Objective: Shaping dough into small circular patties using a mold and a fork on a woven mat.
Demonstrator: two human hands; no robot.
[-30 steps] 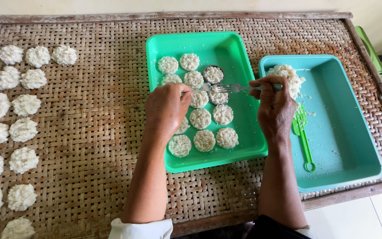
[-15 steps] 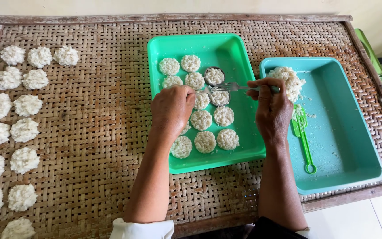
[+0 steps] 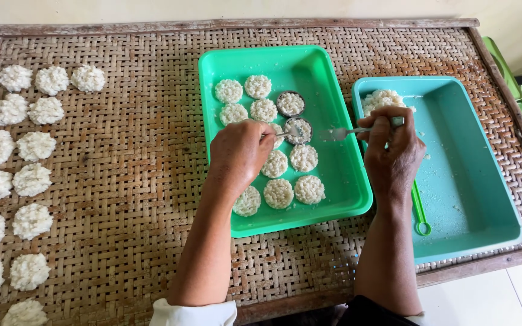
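Rice discs (image 3: 278,193) in tray (image 3: 339,187), bin (image 3: 484,199) right.

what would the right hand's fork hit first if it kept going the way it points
The right hand aims the fork leftward over the green tray. First in line looks to be the dark ring mould of rice beside the left hand. How high the fork sits above it is unclear.

Woven mat (image 3: 122,199): rice discs (image 3: 31,181), two trays (image 3: 345,199).

Single head-worn view: looks steeply down from close above the counter (image 3: 122,181), facing forward past both forearms.
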